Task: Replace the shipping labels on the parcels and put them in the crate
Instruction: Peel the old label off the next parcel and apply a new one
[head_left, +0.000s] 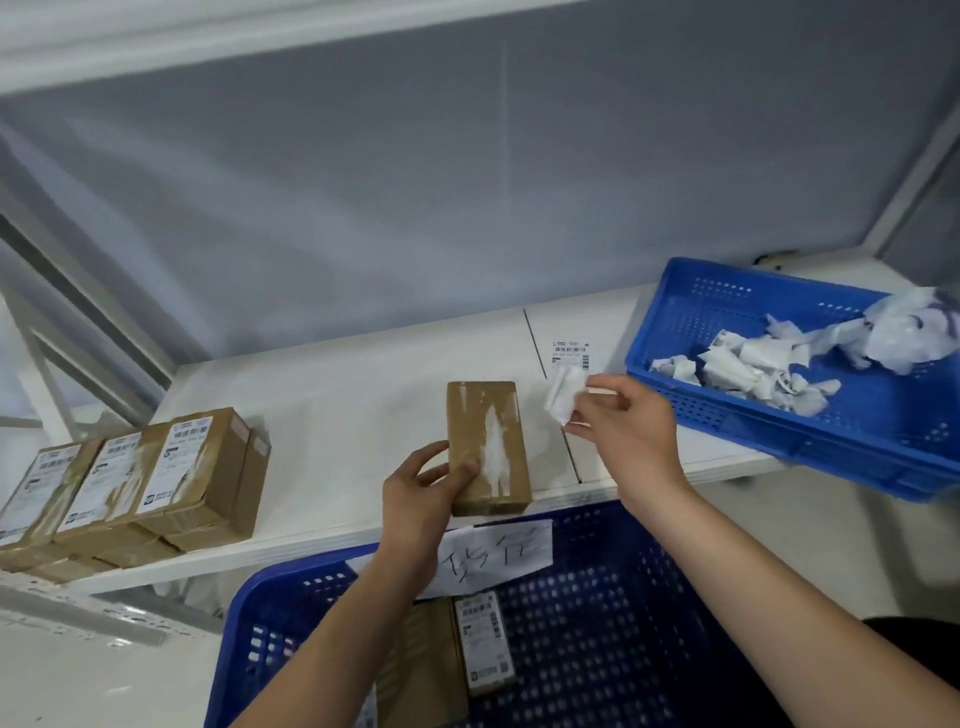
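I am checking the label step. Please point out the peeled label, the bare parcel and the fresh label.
peeled label (563, 397), head view, crumpled middle.
bare parcel (488, 441), head view, top face.
fresh label (570, 353), head view, printed face.

Surface (332, 395): white, with a dark seam line running across it toward the near edge on the right.
Backdrop (467, 182): grey panel wall rising behind the surface, framed by pale rails.
Handwritten sign (498, 558): white paper with dark characters, below the near edge.
Floor (78, 675): pale, lower left.
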